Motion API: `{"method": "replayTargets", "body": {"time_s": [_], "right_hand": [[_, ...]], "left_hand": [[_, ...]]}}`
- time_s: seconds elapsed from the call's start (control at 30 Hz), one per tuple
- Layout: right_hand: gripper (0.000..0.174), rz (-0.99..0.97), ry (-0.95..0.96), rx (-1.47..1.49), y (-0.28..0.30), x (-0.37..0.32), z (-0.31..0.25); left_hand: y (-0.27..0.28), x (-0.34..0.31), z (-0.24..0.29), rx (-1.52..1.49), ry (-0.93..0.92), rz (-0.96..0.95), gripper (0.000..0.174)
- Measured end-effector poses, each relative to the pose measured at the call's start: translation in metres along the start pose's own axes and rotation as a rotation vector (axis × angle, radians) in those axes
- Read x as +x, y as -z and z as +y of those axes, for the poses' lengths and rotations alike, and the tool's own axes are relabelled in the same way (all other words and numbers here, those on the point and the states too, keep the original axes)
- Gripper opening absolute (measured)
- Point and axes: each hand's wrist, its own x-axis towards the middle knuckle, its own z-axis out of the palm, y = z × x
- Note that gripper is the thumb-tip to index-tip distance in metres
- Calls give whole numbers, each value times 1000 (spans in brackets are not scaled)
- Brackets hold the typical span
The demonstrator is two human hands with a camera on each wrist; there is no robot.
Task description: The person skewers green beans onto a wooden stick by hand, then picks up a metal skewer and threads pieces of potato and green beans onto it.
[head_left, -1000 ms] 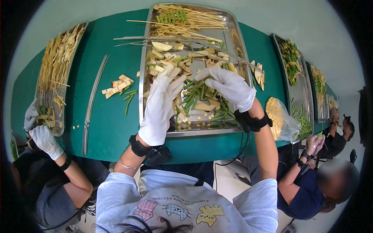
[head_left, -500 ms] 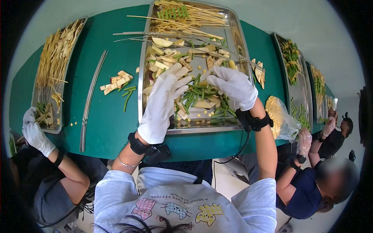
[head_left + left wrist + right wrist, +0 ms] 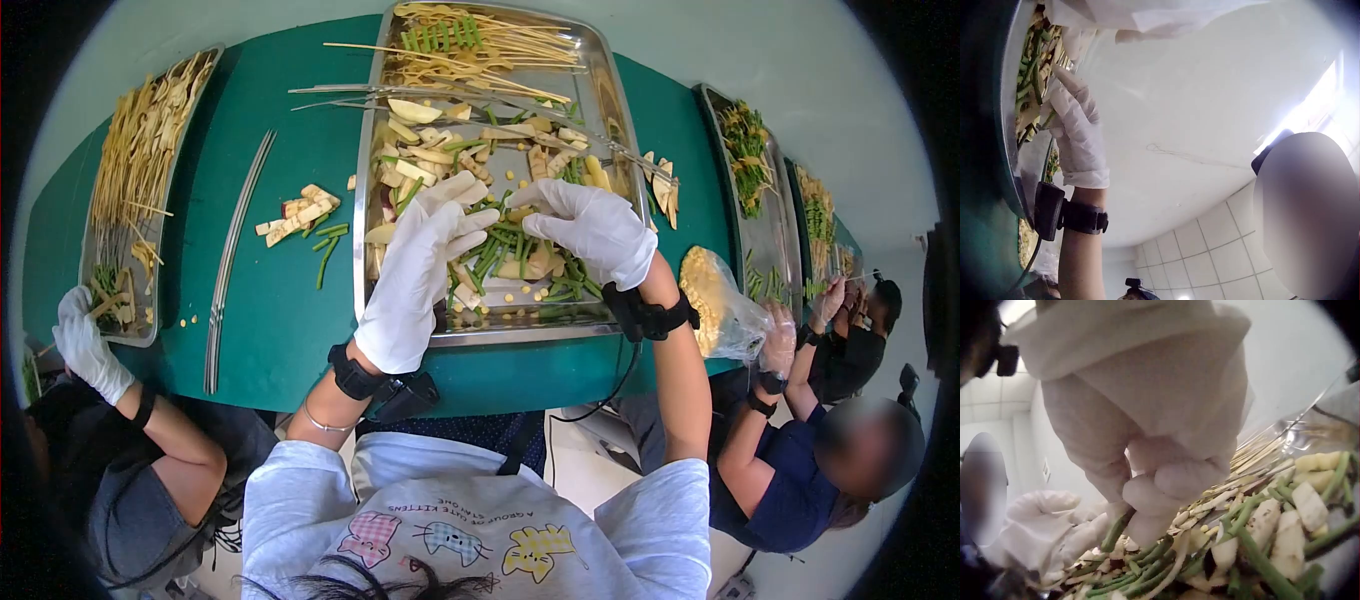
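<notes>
A wide metal tray holds a heap of cut green beans and pale vegetable strips, some with purple skin. Over the heap's left side is my gloved left hand, its fingers extended and somewhat bent, tips pointing toward the right hand. My gloved right hand stays low over the right side. Between its thumb and fingers it pinches a short green bean piece, which shows in the right wrist view. Close by in that view is the left hand, partly behind the heap.
Metal skewers lie across the tray, below filled bamboo skewers. More metal skewers and vegetable strips lie on the green table. A bag of yellow pieces sits right. People work at both sides.
My left hand's fingers have bent inward, closer to the right hand. The right hand has shifted slightly over the beans. At the right, a neighbour's gloved hands have been raised.
</notes>
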Motion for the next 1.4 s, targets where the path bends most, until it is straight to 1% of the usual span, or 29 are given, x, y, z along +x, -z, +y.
{"method": "replayTargets", "body": {"time_s": [0.07,0.17,0.27,0.37,0.43,0.47,0.57,0.6,0.7,0.83,0.97,1.03,1.13,1.23,1.33,1.4], "right_hand": [[26,30,2,-44,-1,0,1],[27,134,78,-206,8,6,4],[32,337,60,-319,29,29,11],[36,445,91,-590,49,52,17],[34,405,21,-654,54,76,30],[33,384,-17,-686,54,83,32],[28,333,-94,-541,50,97,33],[26,326,-143,-471,48,100,33],[28,349,-80,-486,47,96,31],[28,300,-219,-307,53,94,34],[27,361,-201,-331,58,85,28],[26,378,-193,-325,58,83,30],[25,463,-169,-291,57,81,26],[24,488,-123,-203,58,76,18],[26,517,2,-221,59,62,13],[27,450,-8,-250,62,42,-2]], "left_hand": [[0,0,0,9,15,-7,47],[1,1,1,36,62,-41,44],[-5,-3,4,54,113,-77,41],[-6,-7,6,80,125,-101,37],[-3,-8,5,86,104,-150,33],[-7,-9,7,86,114,-147,29],[-8,-6,7,88,204,-124,25],[-9,-6,7,77,198,-119,23],[-12,-7,10,95,187,-107,23],[-7,-5,6,101,182,-146,27],[-9,-5,7,89,209,-119,23],[-11,-5,8,94,203,-112,23],[-13,-7,11,101,178,-118,24],[-13,-8,9,125,157,-120,26],[-8,-5,2,111,162,-109,29],[-6,-4,1,104,157,-93,31]]}}
